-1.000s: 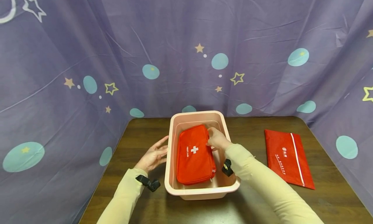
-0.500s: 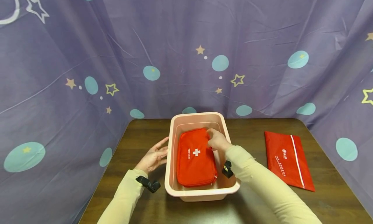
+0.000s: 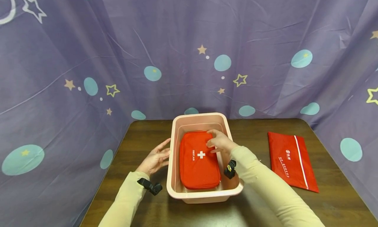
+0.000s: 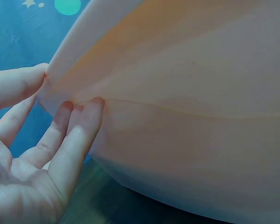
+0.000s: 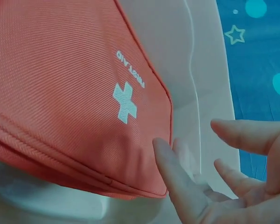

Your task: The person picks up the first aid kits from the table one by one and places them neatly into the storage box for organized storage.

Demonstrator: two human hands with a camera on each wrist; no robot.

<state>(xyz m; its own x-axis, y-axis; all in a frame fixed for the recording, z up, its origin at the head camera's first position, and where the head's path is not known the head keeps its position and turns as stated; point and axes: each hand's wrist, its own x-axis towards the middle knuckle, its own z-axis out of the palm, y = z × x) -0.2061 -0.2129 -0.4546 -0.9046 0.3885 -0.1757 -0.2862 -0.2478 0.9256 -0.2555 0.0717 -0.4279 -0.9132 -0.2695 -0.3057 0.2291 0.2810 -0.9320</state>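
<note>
A pale pink plastic bin (image 3: 206, 195) stands in the middle of the table. Flat inside it lies a red first aid bag (image 3: 199, 169), its white cross facing up. My right hand (image 3: 220, 142) is over the bag's far right corner, fingers spread and relaxed, holding nothing. In the right wrist view, one fingertip (image 5: 159, 144) overlaps the bag's edge while the thumb side stays apart. My left hand (image 3: 155, 159) is at the bin's left side. The left wrist view has its fairly straight fingers (image 4: 77, 140) against the outer wall, just below the rim.
A flat red pouch (image 3: 292, 161) with a white stripe and white print lies on the right part of the brown wooden table (image 3: 251, 135). A purple curtain (image 3: 183, 56) with stars and dots hangs behind and along both sides.
The first aid bag has been lowered and turned straighter until it lies flat in the bin. My right hand has let go of it and spread its fingers. The left hand stays put.
</note>
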